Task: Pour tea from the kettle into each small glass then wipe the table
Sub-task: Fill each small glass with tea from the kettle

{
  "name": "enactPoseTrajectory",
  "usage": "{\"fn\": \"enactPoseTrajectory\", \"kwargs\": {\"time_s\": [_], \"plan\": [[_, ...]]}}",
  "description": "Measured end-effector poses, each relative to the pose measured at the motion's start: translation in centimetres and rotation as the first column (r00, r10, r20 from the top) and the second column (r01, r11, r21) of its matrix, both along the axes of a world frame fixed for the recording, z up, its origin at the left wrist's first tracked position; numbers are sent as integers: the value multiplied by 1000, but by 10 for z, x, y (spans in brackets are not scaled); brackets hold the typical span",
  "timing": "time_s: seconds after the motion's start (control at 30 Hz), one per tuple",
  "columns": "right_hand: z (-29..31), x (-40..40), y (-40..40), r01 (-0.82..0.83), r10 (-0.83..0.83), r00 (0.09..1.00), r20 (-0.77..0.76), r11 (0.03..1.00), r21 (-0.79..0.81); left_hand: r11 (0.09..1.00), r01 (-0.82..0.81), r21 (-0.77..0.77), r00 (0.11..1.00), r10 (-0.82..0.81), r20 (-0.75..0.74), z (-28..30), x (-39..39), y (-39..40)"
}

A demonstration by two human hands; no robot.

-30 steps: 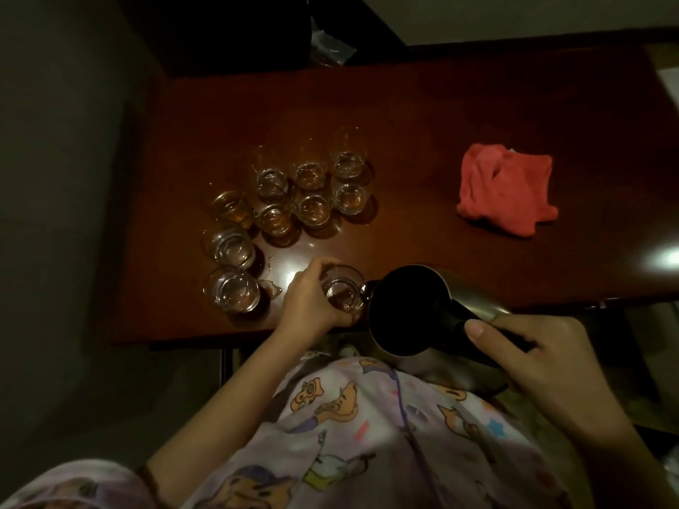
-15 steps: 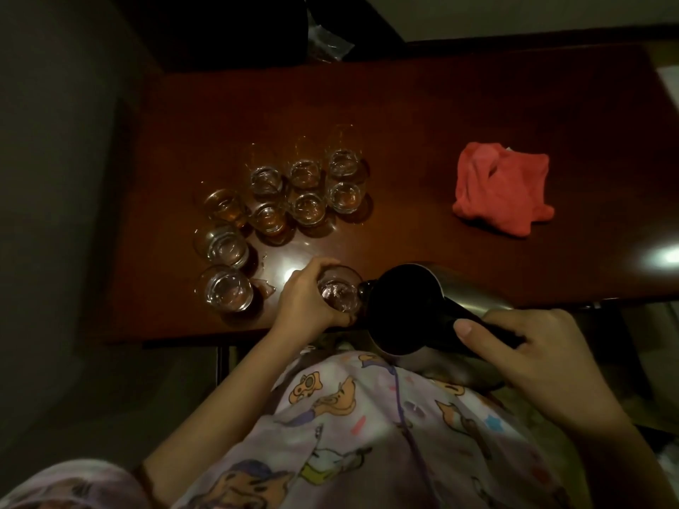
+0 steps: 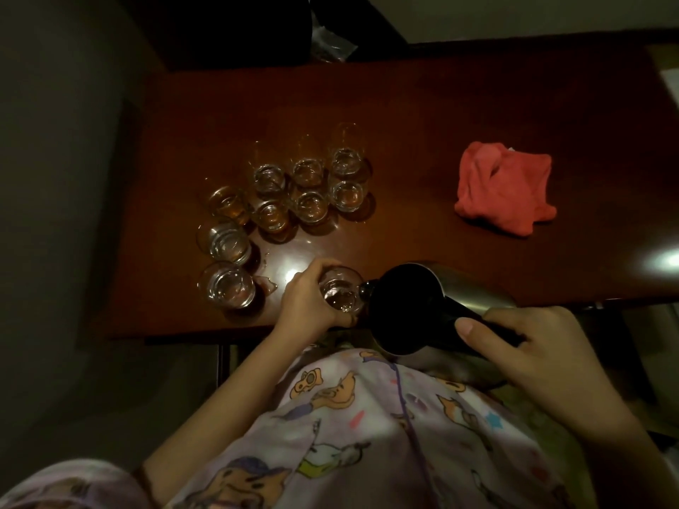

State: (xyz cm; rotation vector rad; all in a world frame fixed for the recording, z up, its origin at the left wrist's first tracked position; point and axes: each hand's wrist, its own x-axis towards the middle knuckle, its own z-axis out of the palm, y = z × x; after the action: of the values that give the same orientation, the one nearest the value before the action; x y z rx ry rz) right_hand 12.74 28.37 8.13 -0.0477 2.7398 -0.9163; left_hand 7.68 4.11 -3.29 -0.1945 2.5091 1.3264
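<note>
My left hand (image 3: 312,299) grips a small glass (image 3: 340,293) near the front edge of the dark wooden table (image 3: 404,112). My right hand (image 3: 521,347) holds the black handle of a steel kettle (image 3: 408,306) that is tilted left, its spout touching the rim of the held glass. Clear liquid shows in that glass. Several other small glasses (image 3: 308,192) stand clustered at the left middle of the table, some holding amber tea. Two more glasses (image 3: 229,284) stand at the left near the front.
A crumpled red cloth (image 3: 505,187) lies on the right side of the table. A small wet spill (image 3: 266,284) glistens beside the nearest glasses. A crinkled plastic bag (image 3: 330,42) sits beyond the far edge. My patterned clothing fills the bottom of the view.
Both hands, the held glass and the kettle stay nearly where they were. The view has shifted slightly.
</note>
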Motion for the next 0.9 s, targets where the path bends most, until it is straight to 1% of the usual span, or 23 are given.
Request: {"fn": "enactPoseTrajectory", "kwargs": {"time_s": [0.3, 0.5, 0.77, 0.9], "plan": [[1, 5, -5, 6, -6, 1000, -12, 1000, -4, 1000, 1, 2, 1000, -1, -11, 1, 4, -4], [-3, 7, -7, -16, 17, 999, -29, 999, 51, 1000, 6, 4, 1000, -6, -4, 3, 7, -5], [-2, 12, -10, -7, 9, 999, -50, 999, 44, 1000, 11, -9, 1000, -11, -10, 2, 9, -8], [-2, 15, -11, -1, 4, 999, -54, 999, 43, 1000, -2, 8, 1000, 2, -5, 2, 11, -9]]}}
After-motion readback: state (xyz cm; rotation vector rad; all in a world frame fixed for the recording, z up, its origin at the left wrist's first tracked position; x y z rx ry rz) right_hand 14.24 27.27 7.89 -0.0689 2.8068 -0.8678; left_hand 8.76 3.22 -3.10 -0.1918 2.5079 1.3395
